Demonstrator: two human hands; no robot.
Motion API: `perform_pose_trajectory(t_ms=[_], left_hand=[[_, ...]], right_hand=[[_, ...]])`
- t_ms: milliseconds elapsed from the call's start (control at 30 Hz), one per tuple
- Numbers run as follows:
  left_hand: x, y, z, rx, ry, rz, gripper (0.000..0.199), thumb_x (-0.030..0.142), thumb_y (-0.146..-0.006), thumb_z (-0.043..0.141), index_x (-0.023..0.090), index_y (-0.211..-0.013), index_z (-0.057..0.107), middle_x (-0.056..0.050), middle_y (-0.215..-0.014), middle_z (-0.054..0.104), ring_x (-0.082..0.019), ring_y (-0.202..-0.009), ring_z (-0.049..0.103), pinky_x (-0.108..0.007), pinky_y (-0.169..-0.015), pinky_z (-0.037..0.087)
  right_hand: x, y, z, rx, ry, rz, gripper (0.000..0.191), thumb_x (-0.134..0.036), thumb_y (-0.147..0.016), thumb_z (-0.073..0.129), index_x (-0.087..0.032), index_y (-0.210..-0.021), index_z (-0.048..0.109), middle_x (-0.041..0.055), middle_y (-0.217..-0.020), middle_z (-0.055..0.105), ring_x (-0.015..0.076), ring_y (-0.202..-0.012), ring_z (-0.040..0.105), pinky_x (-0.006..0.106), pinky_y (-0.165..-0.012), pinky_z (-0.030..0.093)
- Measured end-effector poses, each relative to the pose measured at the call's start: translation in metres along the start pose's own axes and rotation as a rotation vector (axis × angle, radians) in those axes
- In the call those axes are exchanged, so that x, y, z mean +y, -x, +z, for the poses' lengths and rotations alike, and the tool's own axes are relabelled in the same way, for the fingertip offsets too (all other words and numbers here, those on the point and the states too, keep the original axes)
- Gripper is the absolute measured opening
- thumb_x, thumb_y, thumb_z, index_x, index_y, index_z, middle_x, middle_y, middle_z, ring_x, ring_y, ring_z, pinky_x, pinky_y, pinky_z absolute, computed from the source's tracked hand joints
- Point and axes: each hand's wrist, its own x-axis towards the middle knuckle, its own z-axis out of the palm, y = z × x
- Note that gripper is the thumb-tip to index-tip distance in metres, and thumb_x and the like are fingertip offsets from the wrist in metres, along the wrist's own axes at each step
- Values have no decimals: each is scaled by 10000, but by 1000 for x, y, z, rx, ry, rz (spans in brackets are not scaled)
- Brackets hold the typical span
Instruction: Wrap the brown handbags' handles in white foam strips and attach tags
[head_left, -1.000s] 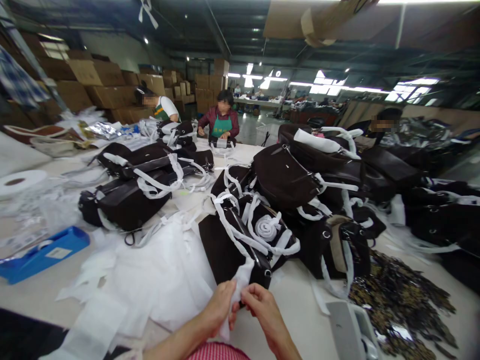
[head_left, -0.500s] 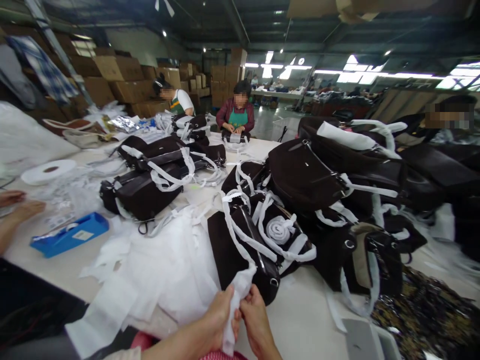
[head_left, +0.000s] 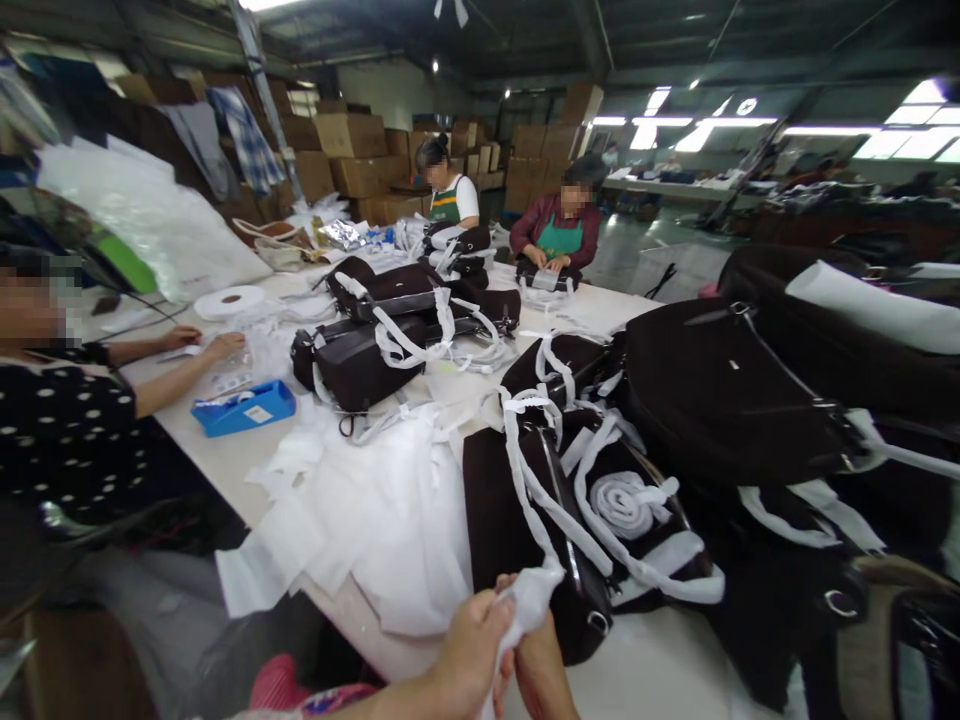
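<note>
My left hand [head_left: 472, 645] is closed on a strip of white wrapping [head_left: 528, 598] at the bottom centre. Close behind the strip, my right hand [head_left: 541, 660] is curled against it, its fingers mostly hidden. The strip runs up into the white-wrapped strap [head_left: 523, 480] of a dark bag [head_left: 487, 500] lying on the table. Beside that bag, a rolled white-wrapped strap [head_left: 622, 503] rests on another dark bag. White sheets [head_left: 405, 520] are spread to the left of the bag.
A blue tape dispenser [head_left: 244, 408] and a white roll [head_left: 229, 302] are at the left, near a person in a dotted top [head_left: 67, 430]. More dark bags [head_left: 720, 390] are heaped at the right. Two people work across the table [head_left: 607, 307].
The view has swung left, bringing the person in the dotted top into sight. My right hand has moved in behind the white strip, closer to my left hand.
</note>
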Motion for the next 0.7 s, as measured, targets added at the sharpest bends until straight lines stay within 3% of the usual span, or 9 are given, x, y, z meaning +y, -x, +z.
perform_pose_trajectory(t_ms=[100, 200, 267, 333, 400, 467, 533, 700], left_hand=[[-3, 0, -3, 36, -123, 89, 393, 615, -805, 453, 228, -746, 423, 72, -476, 431, -94, -346, 346, -230, -370, 269], [-3, 1, -8, 96, -237, 159, 334, 522, -844, 464, 220, -705, 430, 69, -492, 418, -98, -430, 375, -223, -436, 282], [-4, 2, -9, 115, -269, 200, 327, 494, -848, 481, 216, -683, 432, 67, -504, 411, -99, -471, 375, -221, -468, 283], [-4, 1, -9, 112, -281, 217, 321, 487, -849, 484, 214, -687, 443, 65, -510, 412, -101, -485, 376, -222, -476, 282], [-4, 0, -7, 98, -274, 207, 319, 504, -848, 476, 211, -720, 465, 67, -506, 414, -101, -466, 374, -222, -462, 285], [-4, -1, -6, 68, -232, 157, 353, 559, -833, 464, 209, -792, 489, 72, -494, 417, -100, -413, 366, -224, -423, 284], [-2, -2, -7, 10, -147, 70, 410, 615, -802, 463, 208, -847, 487, 75, -486, 430, -99, -357, 358, -226, -380, 287], [10, 0, -15, -229, 135, -257, 352, 485, -699, 613, 216, -851, 446, 69, -521, 482, -81, -335, 365, -222, -379, 356]], right_hand=[[2, 13, -14, -69, 102, 58, 451, -646, -688, 592, -215, -610, 486, -36, -471, 472, 130, -416, 458, 248, -412, 348], [-11, 29, -44, -259, 382, 81, 416, -583, -693, 630, -199, -570, 527, -5, -468, 536, 125, -385, 470, 237, -387, 329], [-31, 38, -61, -240, 573, -90, 325, -507, -739, 635, -205, -621, 609, 30, -551, 618, 164, -477, 557, 262, -457, 426], [-52, 41, -67, -144, 751, -418, 203, -404, -792, 614, -236, -851, 712, 81, -795, 710, 239, -755, 654, 334, -690, 527], [-65, 35, -64, -150, 920, -709, 322, -277, -839, 547, -294, -1141, 658, 93, -1133, 678, 294, -1109, 581, 445, -953, 462], [-66, 25, -58, -280, 1039, -866, 443, -170, -861, 455, -326, -1259, 573, 67, -1309, 590, 292, -1281, 457, 529, -1057, 365], [-57, 18, -55, -372, 1068, -930, 482, -111, -867, 406, -333, -1266, 560, 49, -1341, 569, 270, -1311, 431, 559, -1079, 338], [-33, 31, -55, -281, 871, -860, 372, -133, -871, 437, -286, -1136, 649, 64, -1358, 551, 273, -1337, 396, 583, -1125, 247]])
